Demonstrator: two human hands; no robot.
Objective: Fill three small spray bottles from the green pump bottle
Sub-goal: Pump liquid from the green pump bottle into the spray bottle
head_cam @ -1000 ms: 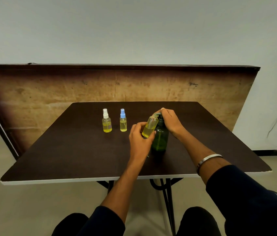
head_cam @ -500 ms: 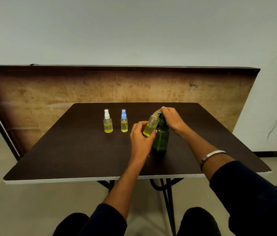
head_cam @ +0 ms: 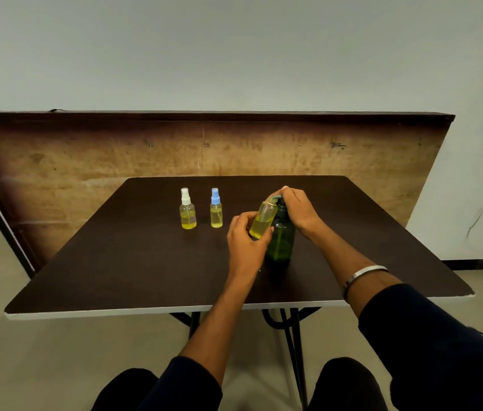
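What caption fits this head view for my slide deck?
Left hand tilts an uncapped spray bottle under the green pump bottle spout; right hand on the pump.

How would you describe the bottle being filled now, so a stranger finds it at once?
On the dark table, find the green pump bottle right of centre. The small bottle leans at its spout, held by the left hand. Unlike the two standing bottles further left, it has no cap.

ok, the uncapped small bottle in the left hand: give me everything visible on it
The small bottle is clear, plastic by the look, capless, with yellow liquid filling roughly its lower half. It is tilted, mouth up and to the right, right at the spout of the green pump bottle. The left hand grips its lower body, off the table. The right hand rests on the pump head.
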